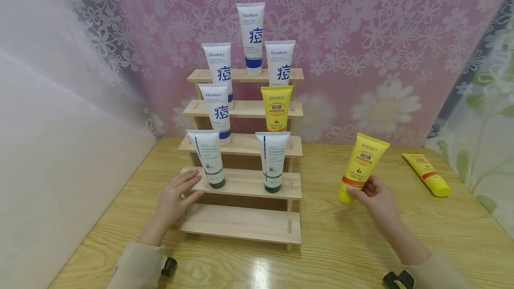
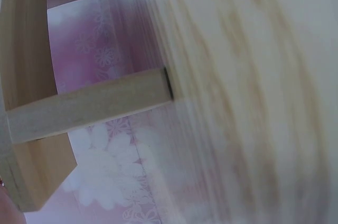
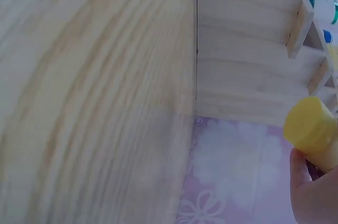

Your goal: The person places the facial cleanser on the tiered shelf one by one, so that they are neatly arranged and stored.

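Note:
In the head view my right hand (image 1: 379, 200) holds a yellow ENSEO squeeze tube (image 1: 363, 163) near its cap, thumb in front, tube upright and tilted right. The right wrist view shows its yellow cap (image 3: 309, 123). My left hand (image 1: 174, 202) rests at the left end of a stepped wooden rack (image 1: 241, 224), fingers extended on the second step from the bottom. Beside them stands a white tube with a green cap (image 1: 207, 157); a matching white tube (image 1: 274, 159) stands farther right on that step. The left wrist view shows mostly rack wood (image 2: 90, 102) and tabletop.
Above, another yellow tube (image 1: 277, 108) and several white-and-blue Hankey tubes (image 1: 252, 37) stand on the higher steps. One more yellow tube (image 1: 427, 174) lies on the wooden table (image 1: 329, 244) at the far right. A flowered pink backdrop (image 1: 345, 57) hangs behind; a white wall (image 1: 52, 124) is at left.

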The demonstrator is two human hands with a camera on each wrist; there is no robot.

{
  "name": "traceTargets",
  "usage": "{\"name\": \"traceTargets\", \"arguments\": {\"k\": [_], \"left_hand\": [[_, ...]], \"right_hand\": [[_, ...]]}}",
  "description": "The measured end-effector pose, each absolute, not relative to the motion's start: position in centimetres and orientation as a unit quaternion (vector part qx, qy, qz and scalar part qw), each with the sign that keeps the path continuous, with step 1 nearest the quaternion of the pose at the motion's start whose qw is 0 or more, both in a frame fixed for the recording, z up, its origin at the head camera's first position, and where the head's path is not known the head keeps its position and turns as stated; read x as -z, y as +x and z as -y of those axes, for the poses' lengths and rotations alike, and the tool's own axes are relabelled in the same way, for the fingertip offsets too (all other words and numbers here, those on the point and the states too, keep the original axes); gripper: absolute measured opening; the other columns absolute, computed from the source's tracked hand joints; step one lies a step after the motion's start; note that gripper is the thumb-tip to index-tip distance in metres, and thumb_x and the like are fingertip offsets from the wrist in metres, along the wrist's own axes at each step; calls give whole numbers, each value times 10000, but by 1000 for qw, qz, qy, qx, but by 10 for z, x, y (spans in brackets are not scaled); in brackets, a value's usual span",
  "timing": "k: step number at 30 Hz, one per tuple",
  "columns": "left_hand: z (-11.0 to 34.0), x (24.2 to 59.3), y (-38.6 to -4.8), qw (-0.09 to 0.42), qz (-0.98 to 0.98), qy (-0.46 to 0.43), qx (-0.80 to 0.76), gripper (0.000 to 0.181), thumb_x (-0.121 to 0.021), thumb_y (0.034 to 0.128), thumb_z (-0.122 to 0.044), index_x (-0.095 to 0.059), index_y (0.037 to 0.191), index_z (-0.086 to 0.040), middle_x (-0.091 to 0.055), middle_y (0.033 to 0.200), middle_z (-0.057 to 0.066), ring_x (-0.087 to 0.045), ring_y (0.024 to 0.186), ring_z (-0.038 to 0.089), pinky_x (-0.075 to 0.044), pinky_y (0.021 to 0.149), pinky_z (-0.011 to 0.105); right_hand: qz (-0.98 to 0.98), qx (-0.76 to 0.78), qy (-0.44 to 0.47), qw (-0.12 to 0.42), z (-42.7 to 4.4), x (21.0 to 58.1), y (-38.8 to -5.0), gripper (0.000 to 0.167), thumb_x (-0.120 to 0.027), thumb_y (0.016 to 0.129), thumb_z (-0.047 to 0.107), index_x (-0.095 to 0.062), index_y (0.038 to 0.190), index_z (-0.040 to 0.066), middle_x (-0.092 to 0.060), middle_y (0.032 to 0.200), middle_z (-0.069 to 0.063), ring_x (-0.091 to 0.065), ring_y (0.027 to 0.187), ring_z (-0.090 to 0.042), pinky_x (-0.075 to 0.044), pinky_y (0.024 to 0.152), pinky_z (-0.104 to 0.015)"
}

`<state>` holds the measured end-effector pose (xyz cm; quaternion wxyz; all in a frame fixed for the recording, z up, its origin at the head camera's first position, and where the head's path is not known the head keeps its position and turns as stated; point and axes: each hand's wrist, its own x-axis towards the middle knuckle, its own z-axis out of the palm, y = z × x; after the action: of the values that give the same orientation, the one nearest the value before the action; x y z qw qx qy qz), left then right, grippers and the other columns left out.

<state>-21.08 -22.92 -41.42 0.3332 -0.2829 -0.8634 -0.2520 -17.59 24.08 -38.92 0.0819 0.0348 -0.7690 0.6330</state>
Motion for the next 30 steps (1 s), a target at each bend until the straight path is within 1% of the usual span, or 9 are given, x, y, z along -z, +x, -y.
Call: {"name": "traceTargets", "arguments": {"k": [4, 8, 12, 16, 18, 23, 25, 30], "left_hand": [[229, 415, -210, 330, 865, -279, 254, 438, -671, 761, -338, -643, 1041, -2, -576, 1144, 130, -494, 1085, 289, -369, 965, 374], [230, 416, -212, 334, 861, -285, 254, 442, -662, 767, -351, -644, 1036, 0, -577, 1140, 135, -498, 1081, 293, -367, 969, 369], [230, 416, -212, 336, 861, -287, 253, 444, -666, 763, -351, -643, 1040, -4, -575, 1146, 128, -496, 1084, 287, -359, 977, 359], [231, 417, -213, 333, 863, -286, 251, 435, -676, 758, -334, -642, 1043, -8, -574, 1150, 123, -495, 1088, 280, -347, 988, 336], [231, 417, -213, 334, 862, -287, 249, 428, -683, 755, -322, -642, 1043, -8, -574, 1149, 124, -496, 1086, 283, -352, 983, 345], [232, 417, -212, 332, 864, -282, 250, 421, -711, 735, -281, -640, 1051, -12, -569, 1160, 118, -491, 1092, 283, -363, 969, 376], [232, 417, -212, 332, 865, -281, 250, 417, -723, 724, -258, -641, 1053, -16, -567, 1163, 114, -490, 1095, 277, -365, 966, 378], [231, 417, -213, 342, 859, -288, 249, 414, -718, 727, -265, -644, 1040, -5, -575, 1147, 125, -501, 1078, 288, -380, 946, 399]], "right_hand": [[778, -616, 71, 104, -231, 387, -168, 465, -647, 814, 100, -396, 1170, -62, -544, 994, 127, -533, 904, 13, -486, 731, -132], [773, -611, 119, 127, -220, 387, -161, 442, -650, 786, 0, -406, 1150, -62, -557, 1001, 73, -567, 885, -37, -521, 690, -188], [761, -614, 164, 135, -209, 385, -152, 468, -644, 757, -78, -405, 1158, -40, -558, 1018, 32, -594, 861, -84, -536, 657, -222], [765, -595, 193, 151, -196, 383, -147, 506, -667, 726, -92, -413, 1160, -31, -554, 1023, 13, -587, 879, -90, -535, 669, -231], [766, -590, 205, 154, -190, 383, -145, 521, -676, 713, -100, -415, 1158, -30, -552, 1021, 4, -583, 888, -91, -533, 682, -231], [759, -593, 229, 142, -175, 383, -142, 540, -686, 701, -98, -423, 1166, -19, -559, 1019, -20, -578, 898, -102, -531, 701, -236], [757, -596, 231, 130, -167, 383, -141, 546, -696, 694, -89, -428, 1165, -15, -563, 1011, -58, -581, 891, -109, -534, 700, -250], [756, -606, 232, 79, -148, 384, -138, 556, -723, 695, -24, -431, 1168, 0, -568, 1016, -141, -597, 883, -136, -533, 721, -283]]}}
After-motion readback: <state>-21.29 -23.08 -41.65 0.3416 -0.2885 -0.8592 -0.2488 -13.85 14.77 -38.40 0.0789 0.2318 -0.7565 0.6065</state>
